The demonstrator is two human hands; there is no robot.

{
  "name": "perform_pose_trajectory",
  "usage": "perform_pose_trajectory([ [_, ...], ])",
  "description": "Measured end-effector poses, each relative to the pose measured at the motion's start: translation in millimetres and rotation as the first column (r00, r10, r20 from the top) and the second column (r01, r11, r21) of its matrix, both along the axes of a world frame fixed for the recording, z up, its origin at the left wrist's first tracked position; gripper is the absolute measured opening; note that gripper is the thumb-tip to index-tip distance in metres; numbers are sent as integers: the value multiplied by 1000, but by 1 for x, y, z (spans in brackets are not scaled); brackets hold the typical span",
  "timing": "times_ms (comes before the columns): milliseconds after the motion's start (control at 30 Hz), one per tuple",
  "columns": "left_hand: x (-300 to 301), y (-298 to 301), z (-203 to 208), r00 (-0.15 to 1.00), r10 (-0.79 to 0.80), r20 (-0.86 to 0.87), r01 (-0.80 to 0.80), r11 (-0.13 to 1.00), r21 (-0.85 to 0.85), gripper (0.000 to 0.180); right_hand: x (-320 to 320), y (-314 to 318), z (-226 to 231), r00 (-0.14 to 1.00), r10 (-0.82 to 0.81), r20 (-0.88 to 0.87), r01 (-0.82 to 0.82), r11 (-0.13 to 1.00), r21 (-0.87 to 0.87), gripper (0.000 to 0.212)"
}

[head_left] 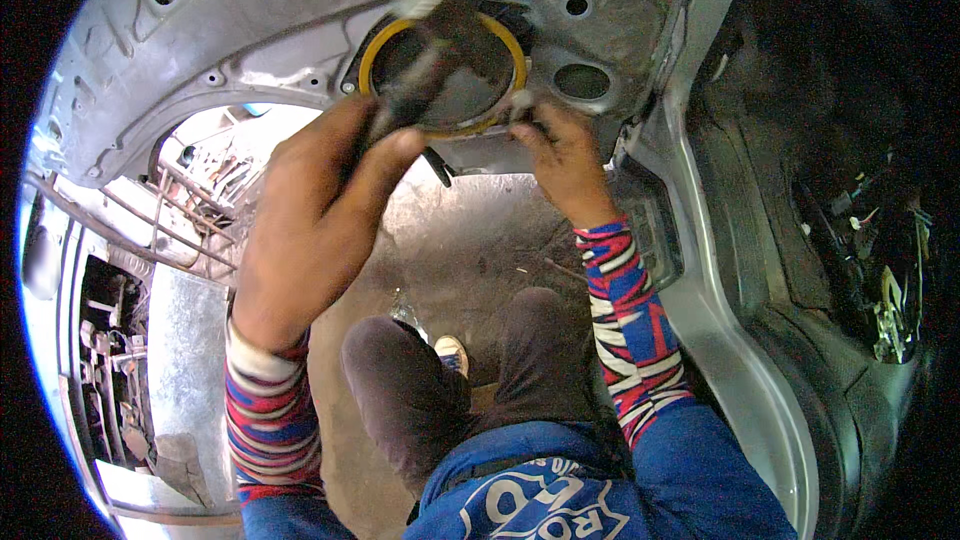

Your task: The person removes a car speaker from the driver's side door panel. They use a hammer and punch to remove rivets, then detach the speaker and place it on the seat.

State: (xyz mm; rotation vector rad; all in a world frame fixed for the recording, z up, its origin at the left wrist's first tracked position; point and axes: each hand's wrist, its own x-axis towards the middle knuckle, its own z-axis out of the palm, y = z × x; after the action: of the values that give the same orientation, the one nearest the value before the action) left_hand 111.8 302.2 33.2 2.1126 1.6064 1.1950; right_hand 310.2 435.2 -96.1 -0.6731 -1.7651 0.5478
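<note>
My left hand (305, 225) is wrapped round the dark handle of a hammer (412, 90). The hammer is smeared by motion; its pale-ended head is in front of a round opening in a grey metal vehicle panel (270, 25). A yellow ring (368, 58) lines that opening. At the ring's lower right edge, my right hand (570, 160) is closed, with fingertips pinched on a small greyish piece that I cannot make out. Its fingers are close to the ring; whether they touch it is hard to tell.
A metal door-frame edge (715, 270) curves down the right, beside a dark vehicle interior (790, 240). To the left are a metal rack (185, 200), a shiny sheet-metal surface (190, 340) and a clutter of parts (112, 380). My knees (405, 370) are bent above a concrete floor (480, 230).
</note>
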Motion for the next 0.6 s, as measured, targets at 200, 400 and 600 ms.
perform_pose_trajectory([
  [200, -57, -65, -93, 978, 132, -163, -167, 961, -220, 40, 18, 6, 29, 900, -101, -424, -15, 965, -261, 18],
  [400, -81, -154, -189, 987, -55, -149, -107, 466, -878, 39, -2, 5, 35, 963, -163, -215, 82, 936, -341, 21],
  [600, -92, -192, -219, 856, -309, -415, -77, 716, -694, 42, -42, -44, 30, 998, 65, -10, -65, 994, -85, 17],
])
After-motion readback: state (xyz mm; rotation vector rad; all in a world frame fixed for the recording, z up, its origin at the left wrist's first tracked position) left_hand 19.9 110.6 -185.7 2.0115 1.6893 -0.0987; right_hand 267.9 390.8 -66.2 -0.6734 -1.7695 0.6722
